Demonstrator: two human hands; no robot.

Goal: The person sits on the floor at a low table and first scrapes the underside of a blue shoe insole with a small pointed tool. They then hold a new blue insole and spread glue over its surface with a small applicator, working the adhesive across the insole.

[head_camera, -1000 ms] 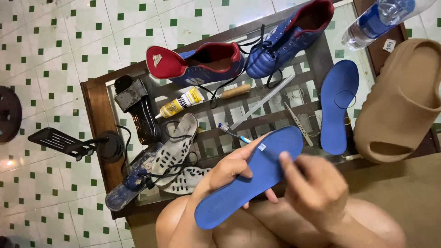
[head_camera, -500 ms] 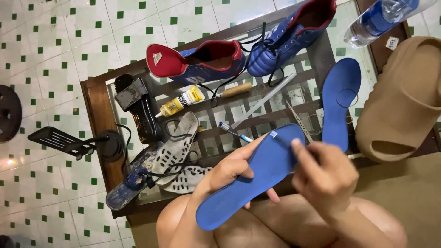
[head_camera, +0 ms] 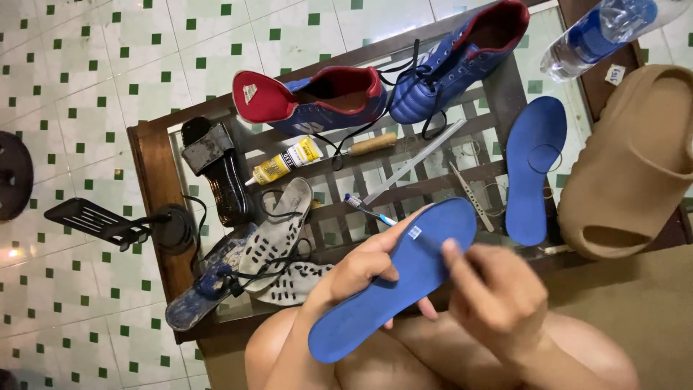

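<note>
My left hand [head_camera: 357,271] grips a blue insole [head_camera: 390,278] from below, above my bare knees. My right hand [head_camera: 494,296] rests on the insole's upper half, its forefinger pressed on the blue surface near a small white tag. A second blue insole [head_camera: 534,170] lies on the glass-topped table [head_camera: 148,180] to the right. Two blue and red football boots [head_camera: 317,101] [head_camera: 462,65] lie at the table's far edge.
On the table lie a yellow glue tube [head_camera: 285,162], a toothbrush [head_camera: 368,209], a metal ruler [head_camera: 415,162], a wooden-handled tool [head_camera: 368,144], tweezers [head_camera: 469,195], worn grey insoles [head_camera: 278,231] and a black sole [head_camera: 224,173]. A tan foam slide [head_camera: 632,166] and water bottle [head_camera: 599,32] sit right. A small black fan [head_camera: 115,220] stands left.
My right hand has shifted slightly along the insole, fingertip still rubbing its surface. The insole has tilted a little in my left hand.
</note>
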